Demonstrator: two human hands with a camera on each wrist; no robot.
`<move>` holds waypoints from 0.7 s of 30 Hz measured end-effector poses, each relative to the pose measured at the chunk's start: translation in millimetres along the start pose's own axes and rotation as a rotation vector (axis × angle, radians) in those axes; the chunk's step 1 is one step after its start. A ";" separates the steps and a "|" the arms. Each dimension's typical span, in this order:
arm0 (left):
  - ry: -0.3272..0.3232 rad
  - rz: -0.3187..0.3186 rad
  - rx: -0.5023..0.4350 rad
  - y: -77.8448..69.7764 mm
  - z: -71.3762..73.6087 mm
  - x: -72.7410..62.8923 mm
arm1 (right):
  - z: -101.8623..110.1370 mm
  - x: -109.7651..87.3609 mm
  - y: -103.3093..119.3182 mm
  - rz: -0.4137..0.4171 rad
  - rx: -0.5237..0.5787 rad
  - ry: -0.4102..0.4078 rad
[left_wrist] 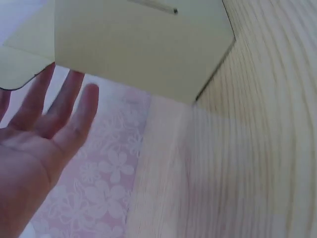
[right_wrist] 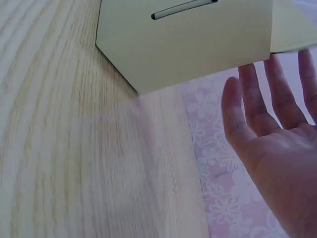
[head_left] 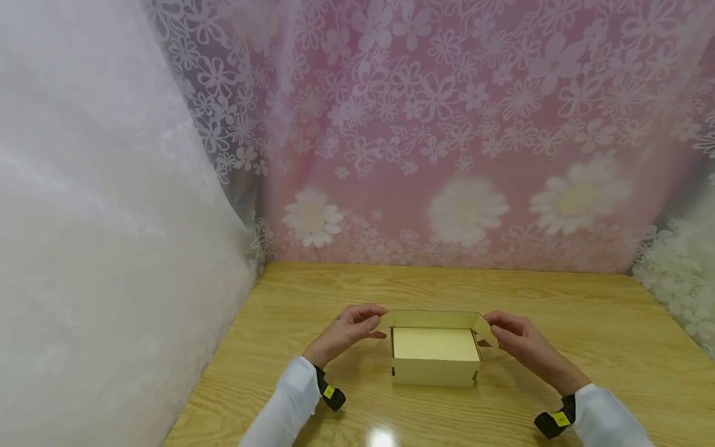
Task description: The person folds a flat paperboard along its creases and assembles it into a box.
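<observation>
A small yellowish cardboard box [head_left: 434,374] sits on the table with its lid [head_left: 433,319] raised at the far side. My left hand [head_left: 353,329] pinches the lid's left side flap [head_left: 386,320] between thumb and fingers. On the other side, the right hand [head_left: 522,341] holds the right side flap [head_left: 487,330] in the same way. Each wrist view shows a slotted side wall of the box, marked by a narrow slot [left_wrist: 153,6] on the left and a slot [right_wrist: 183,9] on the right. Lower fingers of both hands extend loosely below the flaps; the thumbs are hidden there.
The wood-grain table [head_left: 313,285] extends around the box on all sides. A pink flowered curtain [head_left: 391,186] hangs behind the far edge. White sheeting [head_left: 112,217] closes off the left, and a pale flowered curtain [head_left: 681,285] hangs at the right.
</observation>
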State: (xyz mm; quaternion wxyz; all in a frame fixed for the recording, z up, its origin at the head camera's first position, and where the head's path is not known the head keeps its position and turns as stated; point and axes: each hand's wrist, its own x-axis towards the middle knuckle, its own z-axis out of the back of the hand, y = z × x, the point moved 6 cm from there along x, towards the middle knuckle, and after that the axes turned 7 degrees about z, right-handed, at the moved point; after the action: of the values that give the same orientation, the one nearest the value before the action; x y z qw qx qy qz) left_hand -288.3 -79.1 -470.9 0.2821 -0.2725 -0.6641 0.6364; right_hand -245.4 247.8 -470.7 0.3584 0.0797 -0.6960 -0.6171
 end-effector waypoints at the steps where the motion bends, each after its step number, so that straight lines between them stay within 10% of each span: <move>1: 0.012 0.001 -0.008 -0.2 -1.8 1.5 | -1.0 1.0 -0.3 0.007 0.000 0.003; 21: -0.126 0.049 0.218 -8.9 -17.1 10.7 | -16.5 14.0 -1.1 -0.057 -0.199 0.037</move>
State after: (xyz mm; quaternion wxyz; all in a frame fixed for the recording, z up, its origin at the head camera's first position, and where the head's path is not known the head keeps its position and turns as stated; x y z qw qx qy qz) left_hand -283.3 -59.9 -461.3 0.2521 -0.2161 -0.6005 0.7274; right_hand -246.1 226.6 -466.3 0.3595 0.0750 -0.6220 -0.6916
